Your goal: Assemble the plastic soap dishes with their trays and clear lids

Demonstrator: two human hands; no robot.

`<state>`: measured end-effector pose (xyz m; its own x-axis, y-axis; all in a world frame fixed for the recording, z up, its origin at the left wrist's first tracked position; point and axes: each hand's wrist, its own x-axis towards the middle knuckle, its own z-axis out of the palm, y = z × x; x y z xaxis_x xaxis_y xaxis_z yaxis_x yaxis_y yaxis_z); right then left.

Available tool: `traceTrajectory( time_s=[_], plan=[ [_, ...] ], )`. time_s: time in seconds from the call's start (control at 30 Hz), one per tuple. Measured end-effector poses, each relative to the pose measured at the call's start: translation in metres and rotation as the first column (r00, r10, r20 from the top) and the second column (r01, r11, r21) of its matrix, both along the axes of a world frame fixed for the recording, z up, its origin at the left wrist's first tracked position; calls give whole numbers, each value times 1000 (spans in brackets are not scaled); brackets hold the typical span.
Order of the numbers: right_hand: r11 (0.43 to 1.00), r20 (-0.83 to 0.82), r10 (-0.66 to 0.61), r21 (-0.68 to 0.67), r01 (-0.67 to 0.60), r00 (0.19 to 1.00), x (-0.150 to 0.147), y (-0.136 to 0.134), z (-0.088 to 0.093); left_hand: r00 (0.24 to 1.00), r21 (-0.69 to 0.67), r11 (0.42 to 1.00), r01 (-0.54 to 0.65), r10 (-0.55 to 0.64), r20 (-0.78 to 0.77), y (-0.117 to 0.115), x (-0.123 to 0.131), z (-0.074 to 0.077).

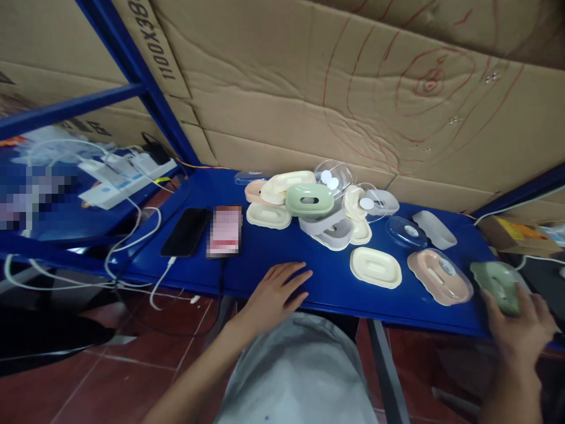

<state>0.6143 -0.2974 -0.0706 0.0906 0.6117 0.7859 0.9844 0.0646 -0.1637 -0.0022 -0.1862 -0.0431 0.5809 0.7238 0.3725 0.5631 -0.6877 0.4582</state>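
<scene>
My left hand [276,290] lies flat on the front edge of the blue table [269,253], fingers spread, holding nothing. My right hand [516,321] grips a green soap dish with a clear lid [497,284] at the table's right end. Beside it sits a pink soap dish with a clear lid [439,275] and a cream dish [375,267]. A pile of soap dish parts [309,206], cream, green, grey and pink, lies at the back middle with clear lids [335,175].
Two phones [185,231] [225,229] lie on the table's left part, cables trailing off the edge. White chargers and a power strip [117,179] clutter the left shelf. Cardboard [335,88] lines the back wall. A clear lid [405,231] and frosted tray [435,228] lie right of the pile.
</scene>
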Motion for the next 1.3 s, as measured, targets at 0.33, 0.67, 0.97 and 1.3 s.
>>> traceTrajectory(
  time_s=[0.33, 0.67, 0.97, 1.3],
  plan=[
    [1000, -30, -25, -9, 24, 999, -114, 44, 50, 997, 46, 997, 65, -63, -49, 26, 48, 27],
    [735, -34, 502, -510, -446, 864, -290, 88, 36, 969, 236, 971, 42, 19, -248, 81, 77, 46],
    [851, -21, 422, -335, -404, 907, -311, 80, 34, 992, 98, 991, 94, -85, -92, 108, 94, 86],
    [898, 45, 244, -388, -208, 969, -322, 90, 28, 944, -23, 998, 60, -49, 327, 115, 106, 75]
  ],
)
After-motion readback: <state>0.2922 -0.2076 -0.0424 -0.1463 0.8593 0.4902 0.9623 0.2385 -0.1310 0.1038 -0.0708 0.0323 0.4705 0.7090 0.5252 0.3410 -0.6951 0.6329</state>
